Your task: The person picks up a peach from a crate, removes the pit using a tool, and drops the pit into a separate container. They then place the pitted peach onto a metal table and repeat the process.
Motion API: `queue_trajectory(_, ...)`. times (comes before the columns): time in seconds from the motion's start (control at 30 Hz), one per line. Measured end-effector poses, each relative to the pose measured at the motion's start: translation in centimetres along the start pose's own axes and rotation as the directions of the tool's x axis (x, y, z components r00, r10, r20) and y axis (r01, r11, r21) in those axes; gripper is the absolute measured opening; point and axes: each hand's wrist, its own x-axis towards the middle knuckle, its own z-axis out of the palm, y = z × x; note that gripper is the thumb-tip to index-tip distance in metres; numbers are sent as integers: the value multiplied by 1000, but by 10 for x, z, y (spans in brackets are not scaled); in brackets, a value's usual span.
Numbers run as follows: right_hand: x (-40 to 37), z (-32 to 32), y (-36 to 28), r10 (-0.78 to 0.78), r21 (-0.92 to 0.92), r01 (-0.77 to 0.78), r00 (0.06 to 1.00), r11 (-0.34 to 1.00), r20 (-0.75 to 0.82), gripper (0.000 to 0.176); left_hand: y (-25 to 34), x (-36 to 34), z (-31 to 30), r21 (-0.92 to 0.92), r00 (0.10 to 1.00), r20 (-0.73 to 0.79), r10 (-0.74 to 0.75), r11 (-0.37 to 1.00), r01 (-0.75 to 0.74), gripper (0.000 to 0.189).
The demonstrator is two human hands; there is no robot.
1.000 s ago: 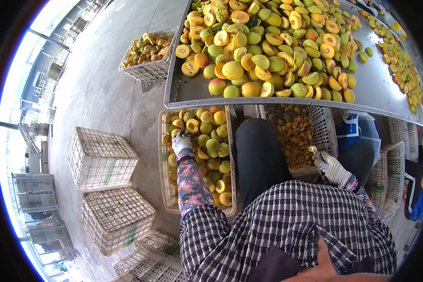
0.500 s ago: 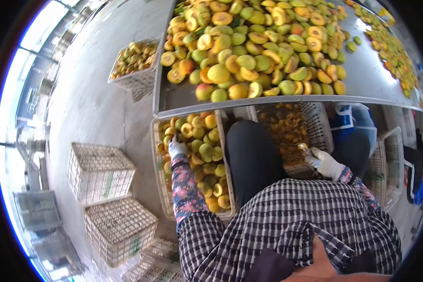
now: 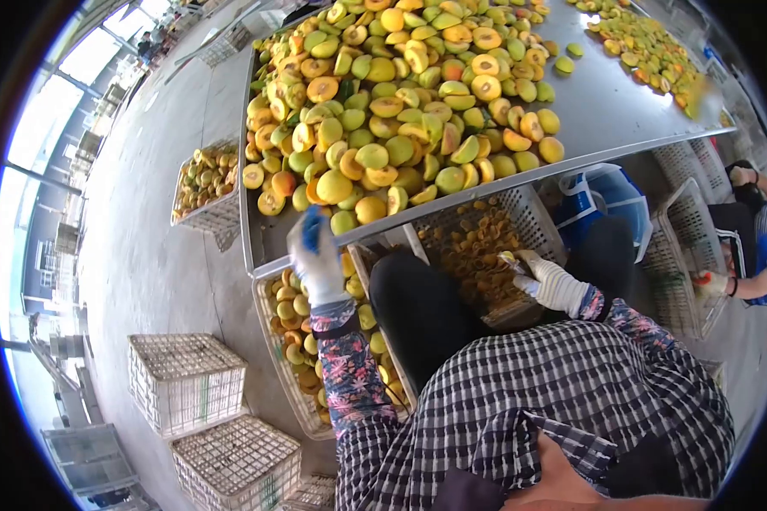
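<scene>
My left hand (image 3: pixel 315 255), in a white glove with blue on it, is raised over the front left edge of the metal table (image 3: pixel 609 115). Motion smears its fingers, beside the pile of halved yellow-green fruit (image 3: pixel 383 106). Below it stands a crate of fruit (image 3: pixel 279 387). My gloved right hand (image 3: pixel 554 285) is closed round a small tool (image 3: pixel 517 266), whose details are too small to tell. That hand is over the right side of a crate (image 3: pixel 541 223) holding brownish-orange scraps (image 3: pixel 477 255).
Two upturned-looking crates (image 3: pixel 187 375) (image 3: pixel 239 460) stand on the floor at left. Another fruit-filled crate (image 3: pixel 206 183) is left of the table. A blue and white bag (image 3: pixel 605 200) hangs near my right knee. Another person's hand (image 3: pixel 712 283) touches a crate (image 3: pixel 686 255) at right.
My left hand has risen from the fruit crate to the table's edge. My right hand still grips the tool. The view has shifted, and more of the other person shows at right.
</scene>
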Motion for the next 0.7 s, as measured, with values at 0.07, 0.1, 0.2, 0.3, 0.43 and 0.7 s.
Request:
queue_trajectory(0.07, 3, 12, 11, -258, 65, 270, 954, 961, -151, 47, 27, 18, 34, 127, 922, 384, 51, 986, -108, 26)
queue_trajectory(0.1, 4, 8, 9, -283, 35, 289, 951, 957, -122, 48, 23, 19, 54, 144, 878, 469, 95, 973, -183, 31)
queue_trajectory(0.2, 1, 9, 16, -300, -72, 291, 938, 954, -172, 48, 30, 36, 86, 144, 612, 780, 130, 915, -377, 44)
queue_trajectory(0.3, -3, 1, 10, -229, -1, 232, 962, 973, -147, 52, 35, 61, 100, 193, 418, 908, 10, 878, -438, 48)
queue_trajectory(0.43, -5, -5, 5, -69, -8, 69, 997, 998, -31, 58, 45, 68, 94, 261, 325, 944, -57, 731, -630, 44)
queue_trajectory(0.7, 2, 4, 23, -220, -1, 221, 970, 975, -99, 50, 51, 65, 75, 326, 449, 894, -4, 693, -643, 44)
